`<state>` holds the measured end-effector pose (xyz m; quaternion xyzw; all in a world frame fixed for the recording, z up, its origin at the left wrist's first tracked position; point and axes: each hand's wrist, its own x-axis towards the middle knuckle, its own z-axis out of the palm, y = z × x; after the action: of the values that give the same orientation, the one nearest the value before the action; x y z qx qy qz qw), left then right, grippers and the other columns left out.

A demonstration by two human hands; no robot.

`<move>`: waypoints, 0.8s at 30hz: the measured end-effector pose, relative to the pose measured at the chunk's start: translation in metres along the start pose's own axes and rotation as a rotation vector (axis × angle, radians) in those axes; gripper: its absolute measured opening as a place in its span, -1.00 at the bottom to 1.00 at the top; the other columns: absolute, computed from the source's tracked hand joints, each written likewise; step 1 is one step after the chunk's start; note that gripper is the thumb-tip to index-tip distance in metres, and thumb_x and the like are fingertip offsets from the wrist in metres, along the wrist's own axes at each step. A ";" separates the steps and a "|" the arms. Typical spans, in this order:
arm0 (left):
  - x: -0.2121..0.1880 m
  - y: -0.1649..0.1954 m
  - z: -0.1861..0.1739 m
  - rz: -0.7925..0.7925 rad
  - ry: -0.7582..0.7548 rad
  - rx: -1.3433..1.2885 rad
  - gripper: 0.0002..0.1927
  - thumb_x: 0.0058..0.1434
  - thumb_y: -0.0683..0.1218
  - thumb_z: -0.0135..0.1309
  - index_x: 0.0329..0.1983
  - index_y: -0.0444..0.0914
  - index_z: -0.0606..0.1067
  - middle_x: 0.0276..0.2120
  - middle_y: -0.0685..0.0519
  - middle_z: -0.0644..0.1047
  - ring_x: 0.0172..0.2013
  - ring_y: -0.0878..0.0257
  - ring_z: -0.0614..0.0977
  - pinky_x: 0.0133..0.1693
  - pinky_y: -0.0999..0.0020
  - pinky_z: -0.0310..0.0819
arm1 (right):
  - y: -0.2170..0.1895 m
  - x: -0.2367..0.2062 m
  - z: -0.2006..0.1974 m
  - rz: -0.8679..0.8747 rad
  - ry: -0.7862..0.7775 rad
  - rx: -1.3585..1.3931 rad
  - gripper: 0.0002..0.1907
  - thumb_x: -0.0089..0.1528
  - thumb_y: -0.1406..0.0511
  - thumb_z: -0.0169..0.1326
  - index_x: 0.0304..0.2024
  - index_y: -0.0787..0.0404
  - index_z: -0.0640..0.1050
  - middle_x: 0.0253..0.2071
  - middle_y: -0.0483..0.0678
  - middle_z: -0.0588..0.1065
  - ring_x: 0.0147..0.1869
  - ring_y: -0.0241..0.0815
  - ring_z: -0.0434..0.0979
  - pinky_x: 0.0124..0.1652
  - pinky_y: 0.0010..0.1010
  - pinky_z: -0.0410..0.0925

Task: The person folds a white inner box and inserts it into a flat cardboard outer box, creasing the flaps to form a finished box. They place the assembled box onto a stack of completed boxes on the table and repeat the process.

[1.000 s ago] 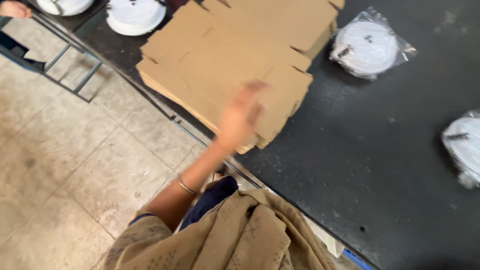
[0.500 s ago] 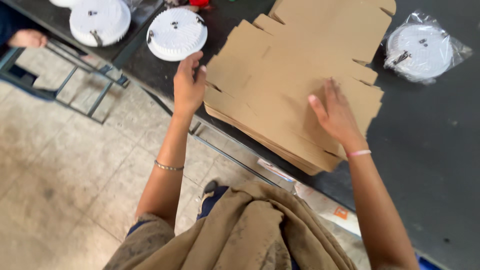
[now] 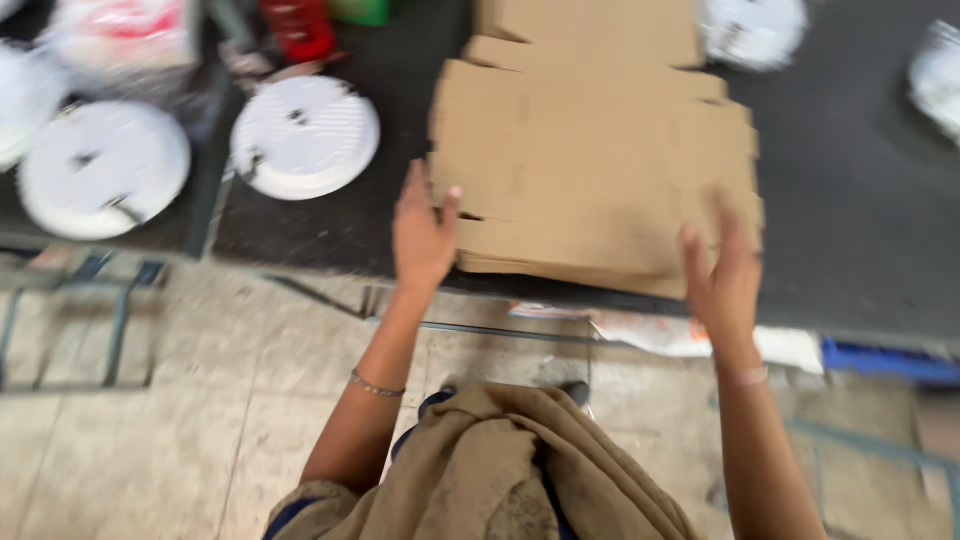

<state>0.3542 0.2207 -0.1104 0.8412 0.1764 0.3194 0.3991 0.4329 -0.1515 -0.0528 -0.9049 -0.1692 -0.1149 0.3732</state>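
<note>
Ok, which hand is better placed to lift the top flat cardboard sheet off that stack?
Probably the left hand: its thumb and fingers lie against the near left corner of the cardboard stack, right by a gap between the sheets. The right hand is blurred at the near right edge, its contact unclear.
</note>
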 end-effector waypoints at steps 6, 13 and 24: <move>0.003 -0.003 0.002 0.015 -0.097 0.041 -0.23 0.46 0.21 0.02 0.41 -0.51 0.24 0.39 -0.41 0.27 0.40 -0.27 0.29 0.41 0.03 0.10 | 0.084 0.022 -0.022 0.376 0.008 -0.052 -0.09 0.33 -0.17 -0.09 0.38 0.46 0.26 0.43 0.35 0.23 0.56 0.17 0.17 0.44 -0.20 0.07; 0.015 0.029 -0.010 -0.075 -0.065 -0.052 -0.34 0.36 0.08 0.15 0.31 -0.49 0.32 0.43 -0.43 0.11 0.43 -0.27 0.11 0.33 -0.05 0.02 | 0.064 0.023 -0.024 0.369 0.060 0.159 -0.12 0.35 -0.13 -0.01 0.40 0.47 0.26 0.53 0.32 0.03 0.64 0.11 -0.08 0.46 -0.23 -0.09; 0.013 0.067 -0.007 -0.408 0.028 -1.200 -0.42 0.11 -0.34 0.11 0.25 -0.40 0.33 0.10 -0.08 0.47 0.09 0.16 0.54 0.11 0.32 0.46 | 0.042 0.032 -0.047 0.527 0.236 1.214 -0.58 0.27 0.45 0.03 0.20 0.30 0.42 0.08 0.02 0.48 0.13 -0.15 0.52 0.03 -0.32 0.42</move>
<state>0.3621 0.1903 -0.0494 0.4163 0.1287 0.2912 0.8517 0.4751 -0.2058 -0.0362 -0.5271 0.0647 -0.0026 0.8474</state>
